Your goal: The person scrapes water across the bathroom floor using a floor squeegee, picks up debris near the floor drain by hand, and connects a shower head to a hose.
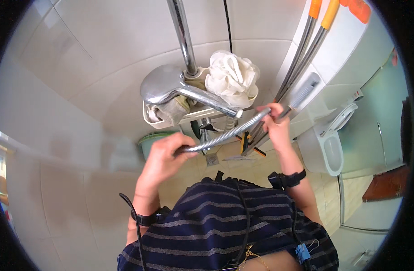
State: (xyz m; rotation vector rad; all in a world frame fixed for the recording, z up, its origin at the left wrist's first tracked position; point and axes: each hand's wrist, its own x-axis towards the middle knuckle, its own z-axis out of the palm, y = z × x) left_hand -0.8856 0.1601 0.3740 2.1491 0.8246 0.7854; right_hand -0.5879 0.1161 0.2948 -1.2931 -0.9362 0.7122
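Note:
Between my two hands stretches a ribbed silver shower hose point(229, 134), sloping up to the right. My left hand point(161, 156) is closed round its lower left part, and my right hand point(275, 124) grips the upper right part with bent fingers. Above the hose, a chrome shower head point(164, 86) lies across a white wall rack point(189, 118), its handle end close to the hose but apart from it. Beside the shower head in the rack sit a white mesh bath puff point(232, 77) and a greyish cloth point(172, 112).
A chrome riser pipe point(183, 36) rises behind the rack. Under it are a tap point(206, 132) and a green-rimmed tub point(153, 141). Long poles point(302, 56) with orange and yellow handles lean in the right corner. Farther right stands a white toilet point(331, 151); a floor drain point(212, 159) lies below.

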